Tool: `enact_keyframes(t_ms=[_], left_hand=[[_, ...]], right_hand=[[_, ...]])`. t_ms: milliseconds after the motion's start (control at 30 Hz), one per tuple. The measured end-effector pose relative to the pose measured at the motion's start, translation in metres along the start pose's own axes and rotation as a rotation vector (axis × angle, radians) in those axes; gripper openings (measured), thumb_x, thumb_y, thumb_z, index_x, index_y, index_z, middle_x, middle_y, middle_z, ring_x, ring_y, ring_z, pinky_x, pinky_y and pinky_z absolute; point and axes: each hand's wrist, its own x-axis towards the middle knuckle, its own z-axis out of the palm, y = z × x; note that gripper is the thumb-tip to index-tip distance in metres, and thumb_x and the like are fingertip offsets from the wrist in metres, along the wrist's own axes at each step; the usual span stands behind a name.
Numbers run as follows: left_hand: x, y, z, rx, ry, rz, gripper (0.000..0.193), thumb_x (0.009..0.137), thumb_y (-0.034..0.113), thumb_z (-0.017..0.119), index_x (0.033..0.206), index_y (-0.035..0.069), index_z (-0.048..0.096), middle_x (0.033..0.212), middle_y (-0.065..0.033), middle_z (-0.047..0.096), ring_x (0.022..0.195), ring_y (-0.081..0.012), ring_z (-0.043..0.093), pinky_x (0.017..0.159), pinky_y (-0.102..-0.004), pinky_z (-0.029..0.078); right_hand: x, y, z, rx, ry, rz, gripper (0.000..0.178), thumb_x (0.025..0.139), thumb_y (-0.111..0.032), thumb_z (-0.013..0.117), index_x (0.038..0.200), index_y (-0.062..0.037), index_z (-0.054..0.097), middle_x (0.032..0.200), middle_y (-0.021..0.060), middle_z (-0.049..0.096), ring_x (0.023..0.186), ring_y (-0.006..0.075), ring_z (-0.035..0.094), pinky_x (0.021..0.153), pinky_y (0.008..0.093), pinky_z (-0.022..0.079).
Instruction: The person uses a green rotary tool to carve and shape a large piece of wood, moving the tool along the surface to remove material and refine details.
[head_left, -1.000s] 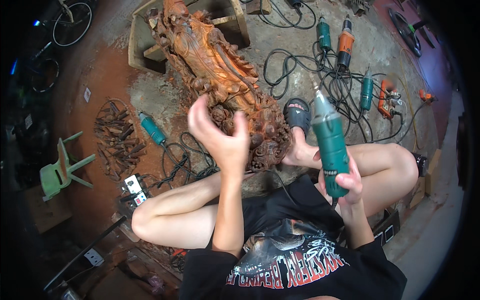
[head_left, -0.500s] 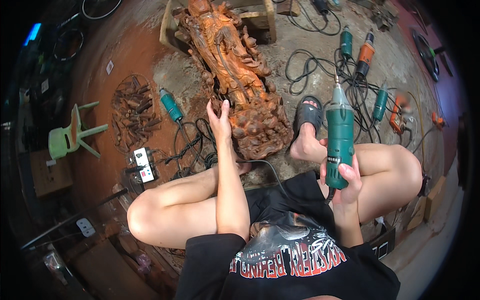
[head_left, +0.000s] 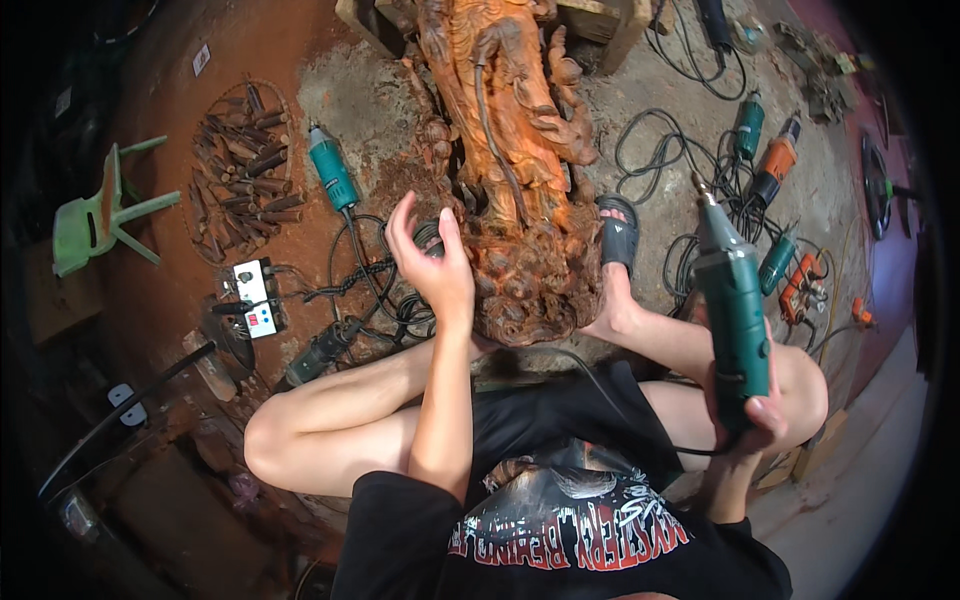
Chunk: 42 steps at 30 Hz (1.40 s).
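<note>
A carved wooden statue (head_left: 515,130), orange-brown with a dark knobbly base, lies on the floor between my legs, its base toward me. My left hand (head_left: 437,262) is raised beside the base's left side, fingers curved and apart, holding nothing; it appears clear of the wood. My right hand (head_left: 755,425) is wrapped around the lower end of a green electric die grinder (head_left: 733,320). The grinder's grey nose and thin bit point up and away from me, above my right leg. Its black cord runs from the lower end across my lap.
Left of the statue lie another green grinder (head_left: 332,170), a basket of brown carving bits (head_left: 245,180), a white power strip (head_left: 254,298) and a green stool (head_left: 105,210). To the right are an orange tool (head_left: 776,160), tangled black cords (head_left: 655,150) and an orange power strip (head_left: 800,288).
My left hand has come off the statue's side and opened. My right hand has moved right and toward me with the grinder. The view has shifted, so the statue appears farther right.
</note>
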Motion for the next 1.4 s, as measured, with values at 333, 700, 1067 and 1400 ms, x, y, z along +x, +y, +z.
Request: enact_keyframes(t_ms=[333, 700, 1067, 1400], left_hand=[[-0.023, 0.137, 0.078, -0.322, -0.425, 0.947, 0.024, 0.085, 0.014, 0.073, 0.108, 0.015, 0.066, 0.105, -0.0064, 0.067, 0.095, -0.02, 0.069, 0.079, -0.0326, 0.06], [-0.016, 0.113, 0.082, -0.357, -0.403, 0.854, 0.023, 0.076, 0.013, 0.074, 0.098, 0.012, 0.07, 0.097, -0.0023, 0.069, 0.085, -0.0198, 0.069, 0.072, -0.0327, 0.058], [0.007, 0.096, 0.071, -0.289, -0.587, 0.76, 0.032, 0.074, 0.013, 0.082, 0.106, 0.011, 0.075, 0.1, -0.0071, 0.075, 0.088, -0.0274, 0.075, 0.069, -0.0374, 0.058], [0.011, 0.089, 0.065, -0.17, -0.575, 0.679, 0.033, 0.075, 0.01, 0.086, 0.106, 0.012, 0.074, 0.101, -0.0057, 0.071, 0.088, -0.0264, 0.073, 0.071, -0.0377, 0.058]], right_hand=[[0.029, -0.049, -0.018, -0.482, -0.303, 0.091, 0.119, 0.055, -0.042, 0.084, 0.149, 0.0177, 0.044, 0.101, 0.0232, 0.073, 0.08, 0.0255, 0.074, 0.063, 0.0286, 0.055], [0.051, 0.0, -0.062, -0.471, -0.612, -0.433, 0.09, 0.073, -0.035, 0.095, 0.144, 0.0048, 0.056, 0.122, 0.0325, 0.069, 0.092, 0.0411, 0.075, 0.073, 0.0446, 0.065], [0.066, 0.045, 0.006, -0.217, -0.609, -0.44, 0.035, 0.098, -0.02, 0.073, 0.128, -0.0116, 0.055, 0.153, 0.0395, 0.044, 0.141, 0.0508, 0.05, 0.118, 0.0584, 0.042], [0.149, 0.026, 0.001, -0.427, -1.059, -0.474, 0.049, 0.091, -0.019, 0.081, 0.128, -0.0099, 0.052, 0.154, 0.0425, 0.038, 0.139, 0.056, 0.047, 0.114, 0.0594, 0.045]])
